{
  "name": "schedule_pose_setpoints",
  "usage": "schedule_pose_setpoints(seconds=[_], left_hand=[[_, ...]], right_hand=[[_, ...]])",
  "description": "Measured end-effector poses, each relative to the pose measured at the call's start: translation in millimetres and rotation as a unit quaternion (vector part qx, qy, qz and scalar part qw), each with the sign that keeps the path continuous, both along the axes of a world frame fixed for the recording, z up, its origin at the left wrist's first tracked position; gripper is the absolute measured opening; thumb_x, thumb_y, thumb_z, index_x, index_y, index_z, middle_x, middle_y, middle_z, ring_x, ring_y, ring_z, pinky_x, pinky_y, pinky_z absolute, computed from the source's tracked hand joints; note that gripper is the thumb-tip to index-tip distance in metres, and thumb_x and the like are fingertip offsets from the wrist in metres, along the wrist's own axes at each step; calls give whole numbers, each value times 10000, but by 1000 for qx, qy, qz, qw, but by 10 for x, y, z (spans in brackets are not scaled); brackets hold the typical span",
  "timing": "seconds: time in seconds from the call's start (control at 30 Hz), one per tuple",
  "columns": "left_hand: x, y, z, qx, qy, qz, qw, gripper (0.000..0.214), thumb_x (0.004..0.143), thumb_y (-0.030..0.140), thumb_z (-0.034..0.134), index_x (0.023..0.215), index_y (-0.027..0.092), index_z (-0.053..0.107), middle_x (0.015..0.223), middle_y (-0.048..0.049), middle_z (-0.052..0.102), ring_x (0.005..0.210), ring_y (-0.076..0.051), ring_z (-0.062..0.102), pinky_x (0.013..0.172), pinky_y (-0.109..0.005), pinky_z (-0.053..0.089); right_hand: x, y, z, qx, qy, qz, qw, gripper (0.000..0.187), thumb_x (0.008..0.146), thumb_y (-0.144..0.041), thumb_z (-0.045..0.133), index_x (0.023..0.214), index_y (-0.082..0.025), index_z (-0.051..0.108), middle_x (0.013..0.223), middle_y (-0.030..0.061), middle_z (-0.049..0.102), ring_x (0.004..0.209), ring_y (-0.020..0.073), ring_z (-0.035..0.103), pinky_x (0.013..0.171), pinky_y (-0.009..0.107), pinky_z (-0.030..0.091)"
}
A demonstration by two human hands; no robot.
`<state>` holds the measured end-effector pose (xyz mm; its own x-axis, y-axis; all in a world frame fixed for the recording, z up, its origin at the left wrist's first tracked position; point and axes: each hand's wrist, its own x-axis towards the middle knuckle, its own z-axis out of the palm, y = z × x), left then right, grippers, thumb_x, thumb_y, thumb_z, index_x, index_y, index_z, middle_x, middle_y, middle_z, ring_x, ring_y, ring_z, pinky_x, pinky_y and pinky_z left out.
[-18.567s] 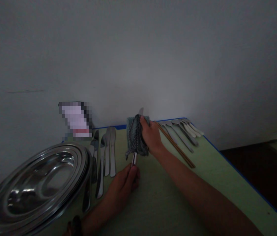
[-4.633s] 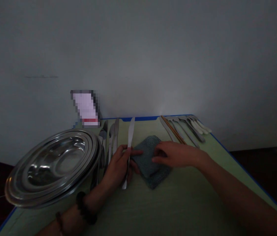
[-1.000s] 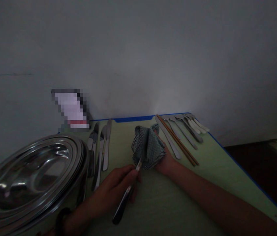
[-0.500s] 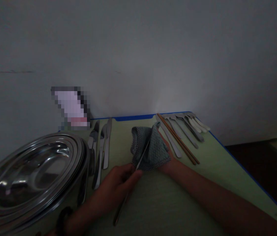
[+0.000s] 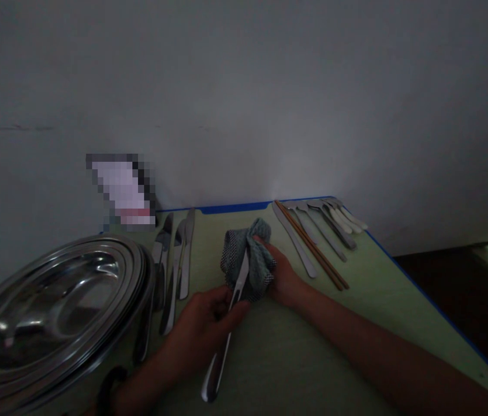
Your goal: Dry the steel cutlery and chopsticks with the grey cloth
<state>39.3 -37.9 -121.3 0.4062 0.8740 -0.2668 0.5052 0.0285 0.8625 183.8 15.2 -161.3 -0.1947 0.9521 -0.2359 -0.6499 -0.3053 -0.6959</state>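
Steel handle nearest: the left hand (image 5: 202, 323) pinches a knife (image 5: 226, 329) by its middle, the blade running up into a grey cloth (image 5: 248, 260) that the right hand's (image 5: 282, 277) fingers bunch around it above the green surface (image 5: 295, 358). Left stands a stack of trays (image 5: 53, 312); further back lie more knives (image 5: 174, 260), chopsticks (image 5: 313, 245) and what look like spoons (image 5: 334, 222) in the dim light.

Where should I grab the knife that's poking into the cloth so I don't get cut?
Probably grip the knife by its rounded handle, coming from the near table edge. The blade end points away and lies in the cloth that the right hand holds; the left hand already pinches mid-handle, leaving the butt free.
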Motion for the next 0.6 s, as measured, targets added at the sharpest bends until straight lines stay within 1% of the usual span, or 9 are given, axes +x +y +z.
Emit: schedule_pose_setpoints(seconds=[0.1, 0.2, 0.3, 0.4, 0.5, 0.6], left_hand=[[-12, 6, -2, -5, -13, 9, 1000, 287, 807, 433, 472, 712, 172, 543, 630, 35, 528, 587, -127, 494, 512, -216, 360], [-20, 14, -14, -2, -11, 2, 1000, 278, 802, 429, 470, 725, 171, 541, 645, 27, 537, 613, -140, 515, 540, -228, 388], [-32, 13, -26, 23, 10, -33, 999, 254, 808, 394, 458, 700, 172, 519, 604, 42, 480, 566, -118, 469, 504, -211, 356], [-56, 2, -47, 42, 22, -77, 996, 270, 835, 390, 438, 706, 167, 519, 592, 46, 458, 546, -107, 440, 489, -207, 329], [-78, -14, -60, 55, 38, -110, 992, 289, 849, 397, 433, 720, 161, 538, 587, 43, 467, 540, -105, 436, 492, -209, 335], [-81, -22, -38, 47, 28, -118, 991, 295, 857, 404, 426, 763, 163, 568, 622, 30, 521, 564, -112, 467, 513, -212, 375]], right_hand=[[6, -26, 23, 11, -21, 8, 1000, 224, 714, -408, 634, 797, -200, 647, 704, -6, 685, 788, 181, 642, 818, 332, 468], [23, -53, 59, 20, -24, 16, 999, 230, 720, -409, 635, 821, -203, 649, 742, -4, 690, 824, 172, 636, 844, 316, 454], [38, -43, 46, 1, 17, 41, 999, 314, 753, -479, 578, 867, -197, 653, 759, 9, 693, 872, 182, 630, 850, 328, 456], [45, 4, 7, -29, 79, 68, 994, 440, 780, -565, 489, 943, -187, 646, 815, 27, 699, 863, 186, 635, 838, 341, 471], [43, 37, 4, -45, 110, 54, 991, 481, 811, -587, 413, 995, -201, 633, 880, 26, 703, 818, 173, 642, 823, 331, 484], [36, 31, 45, -54, 108, 18, 992, 441, 837, -548, 401, 984, -205, 638, 930, 28, 699, 865, 171, 637, 839, 320, 481]])
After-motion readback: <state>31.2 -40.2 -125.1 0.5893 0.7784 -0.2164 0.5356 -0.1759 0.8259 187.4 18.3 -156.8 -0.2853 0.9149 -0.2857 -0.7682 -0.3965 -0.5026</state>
